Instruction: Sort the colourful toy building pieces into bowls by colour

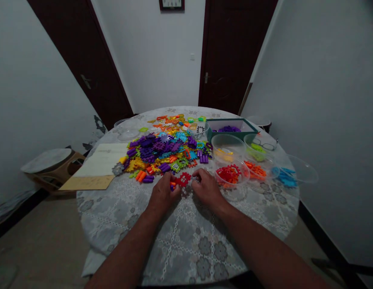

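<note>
The red piece point(184, 179) sits between the two hands, just above the near part of the counter point(180, 241), in front of the pile point(162, 146). It runs roughly left to right, spanning the gap from one hand to the other. The left hand point(166, 188) is the nearer: its fingers are pinched narrow and appear closed on the piece's left edge, with orange and purple bits point(173, 186) showing beside the thumb. The right hand point(206, 185) lies just past the right edge, its fingers curled in a narrow pinch toward the piece; whether they grip anything cannot be told.

Clear bowls stand to the right of the hands. The closest, the front bowl point(248, 173), holds red and orange pieces point(228, 173). Behind it, the back bowl point(228, 135) has yellow pieces point(224, 153) in it. Farther right are orange pieces point(255, 170) and green pieces point(257, 153) in clear bowls, then blue pieces point(286, 177) by the outermost bowl point(309, 172); whether these lie inside it is unclear. The green-edged box point(230, 137), behind the bowls, contains purple pieces point(229, 129).
</note>
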### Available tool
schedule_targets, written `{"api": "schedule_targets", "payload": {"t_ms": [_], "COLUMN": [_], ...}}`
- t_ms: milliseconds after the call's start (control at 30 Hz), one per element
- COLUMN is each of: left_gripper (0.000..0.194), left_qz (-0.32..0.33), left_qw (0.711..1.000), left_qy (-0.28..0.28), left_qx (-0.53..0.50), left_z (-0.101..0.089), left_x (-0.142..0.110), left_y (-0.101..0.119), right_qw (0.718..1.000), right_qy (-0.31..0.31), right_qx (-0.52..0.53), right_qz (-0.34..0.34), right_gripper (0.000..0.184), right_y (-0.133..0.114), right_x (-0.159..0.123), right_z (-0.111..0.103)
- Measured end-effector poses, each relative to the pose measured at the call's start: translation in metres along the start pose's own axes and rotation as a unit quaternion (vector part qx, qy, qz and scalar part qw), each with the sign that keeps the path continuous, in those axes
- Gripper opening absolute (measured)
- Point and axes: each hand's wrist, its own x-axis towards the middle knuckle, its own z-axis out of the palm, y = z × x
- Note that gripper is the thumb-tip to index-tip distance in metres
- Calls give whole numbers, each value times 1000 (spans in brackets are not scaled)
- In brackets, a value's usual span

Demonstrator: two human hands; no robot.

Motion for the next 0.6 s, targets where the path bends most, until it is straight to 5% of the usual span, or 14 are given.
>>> {"api": "schedule_targets", "payload": {"t_ms": [400, 600], "left_gripper": [28, 21], "left_qz": [40, 72], "left_qw": [999, 997], "left_qy": [24, 26], "left_qx": [-9, 31], "left_z": [4, 6], "left_x": [-1, 3], "left_y": [-5, -10], "right_qw": [986, 965], "right_qy": [-133, -198], "right_qx": [-79, -147], "right_qz": [-58, -91], "right_gripper": [5, 6], "right_y": [-69, -64], "right_x": [2, 63], "right_z": [-83, -118]}}
